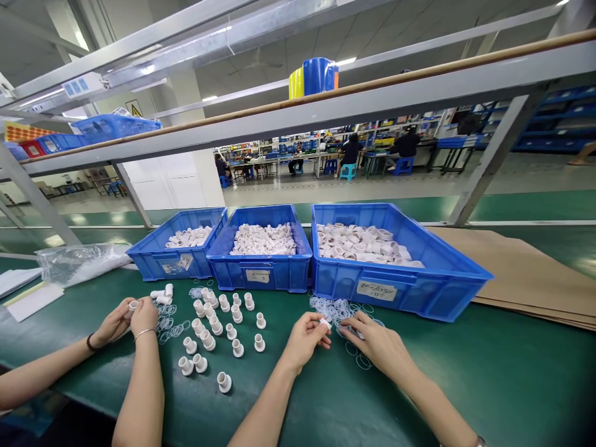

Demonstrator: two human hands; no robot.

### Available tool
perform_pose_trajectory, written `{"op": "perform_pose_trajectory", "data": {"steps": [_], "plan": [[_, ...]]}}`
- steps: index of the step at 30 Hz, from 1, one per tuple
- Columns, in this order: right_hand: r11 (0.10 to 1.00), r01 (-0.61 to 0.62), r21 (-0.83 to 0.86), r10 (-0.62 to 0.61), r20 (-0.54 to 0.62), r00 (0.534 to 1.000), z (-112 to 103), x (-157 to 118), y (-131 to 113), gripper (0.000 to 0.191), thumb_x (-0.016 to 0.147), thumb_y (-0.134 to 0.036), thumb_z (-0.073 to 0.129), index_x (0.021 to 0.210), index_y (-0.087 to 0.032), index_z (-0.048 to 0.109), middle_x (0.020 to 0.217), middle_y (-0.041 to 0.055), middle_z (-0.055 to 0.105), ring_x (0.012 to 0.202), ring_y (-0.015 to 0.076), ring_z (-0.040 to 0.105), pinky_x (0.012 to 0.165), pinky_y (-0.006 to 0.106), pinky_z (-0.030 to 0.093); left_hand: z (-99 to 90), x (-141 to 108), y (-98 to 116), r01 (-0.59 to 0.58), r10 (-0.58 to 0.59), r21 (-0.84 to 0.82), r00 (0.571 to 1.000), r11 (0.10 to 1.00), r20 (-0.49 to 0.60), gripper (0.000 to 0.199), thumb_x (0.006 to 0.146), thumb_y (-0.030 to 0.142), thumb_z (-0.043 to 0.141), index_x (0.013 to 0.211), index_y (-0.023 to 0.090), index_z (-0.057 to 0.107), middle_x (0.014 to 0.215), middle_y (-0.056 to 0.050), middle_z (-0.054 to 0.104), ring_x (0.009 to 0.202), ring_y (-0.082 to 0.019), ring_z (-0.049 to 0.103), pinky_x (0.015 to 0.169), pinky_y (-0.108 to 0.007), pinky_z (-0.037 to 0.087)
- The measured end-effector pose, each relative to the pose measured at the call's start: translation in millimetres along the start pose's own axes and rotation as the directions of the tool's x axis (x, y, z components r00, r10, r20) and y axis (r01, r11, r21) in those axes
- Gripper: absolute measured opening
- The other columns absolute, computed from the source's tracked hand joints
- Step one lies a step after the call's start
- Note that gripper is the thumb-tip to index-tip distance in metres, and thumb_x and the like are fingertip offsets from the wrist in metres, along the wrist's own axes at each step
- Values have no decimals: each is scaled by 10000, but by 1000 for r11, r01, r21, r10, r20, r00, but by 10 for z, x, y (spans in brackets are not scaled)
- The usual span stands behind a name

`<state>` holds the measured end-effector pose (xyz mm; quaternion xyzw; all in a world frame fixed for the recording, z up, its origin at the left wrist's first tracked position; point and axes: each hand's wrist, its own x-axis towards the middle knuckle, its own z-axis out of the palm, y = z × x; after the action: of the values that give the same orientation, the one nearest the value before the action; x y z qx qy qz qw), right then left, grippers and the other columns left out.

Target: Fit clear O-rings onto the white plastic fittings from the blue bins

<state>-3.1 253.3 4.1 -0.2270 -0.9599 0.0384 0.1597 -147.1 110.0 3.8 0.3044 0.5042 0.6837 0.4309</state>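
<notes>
My left hand (307,338) is closed around a small white plastic fitting (325,323), mostly hidden by the fingers. To its right, my right hand (375,344) reaches down to a pile of thin clear rings (338,309), its fingers bent and apart over them. Whether a ring lies between those fingertips is hard to see. Several white flanged fittings (224,382) stand upright on the green table (298,413), left of my left hand. Farther left, a co-worker's two hands (143,318) hold a white piece, beside more rings (171,329).
Three blue bins hold white plastic parts: a left bin (170,268), a middle bin (258,279) and a large right bin (419,295). Brown cardboard sheets (526,270) lie at right, a clear plastic bag (84,261) at left. A metal shelf (261,124) spans above.
</notes>
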Motion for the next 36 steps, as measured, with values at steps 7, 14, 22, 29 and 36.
{"op": "perform_pose_trajectory", "data": {"steps": [7,14,22,29,36], "plan": [[996,68,-52,-67,28,997,5,-1,-32,278,995,-366,382,959,-273,641,938,31,608,662,167,644,464,251,313,-17,16,-12,10,-10,11,1000,1000,19,628,700,603,759,1048,114,574,833,-40,632,655,-120,600,640,-277,491],[975,-52,216,43,44,998,-61,-8,-82,272,989,-386,400,894,-275,630,915,6,612,708,170,623,552,270,381,-26,-3,-9,14,-15,16,999,1000,50,590,719,557,768,1063,113,588,855,-38,623,688,-119,608,672,-282,506],[809,-31,587,25,19,1000,-190,29,-196,371,985,-501,440,801,-246,637,811,10,591,760,189,587,706,307,424,-18,-39,2,27,-34,37,979,999,199,651,692,453,826,1212,162,564,829,-18,633,719,-148,655,704,-294,522],[764,16,645,-18,-3,1000,-269,0,-297,360,989,-488,458,791,-234,619,816,12,567,780,187,561,718,303,408,12,-59,21,-39,24,214,997,976,71,503,712,525,770,1011,146,627,763,-19,631,619,-137,619,539,-248,509],[778,46,627,-67,10,998,-262,-4,-294,361,995,-498,437,843,-240,639,835,22,579,785,192,572,719,306,419,-12,-14,52,12,-11,-21,1000,1000,16,599,676,509,807,1078,116,600,781,-36,645,632,-137,628,538,-243,531]]}}
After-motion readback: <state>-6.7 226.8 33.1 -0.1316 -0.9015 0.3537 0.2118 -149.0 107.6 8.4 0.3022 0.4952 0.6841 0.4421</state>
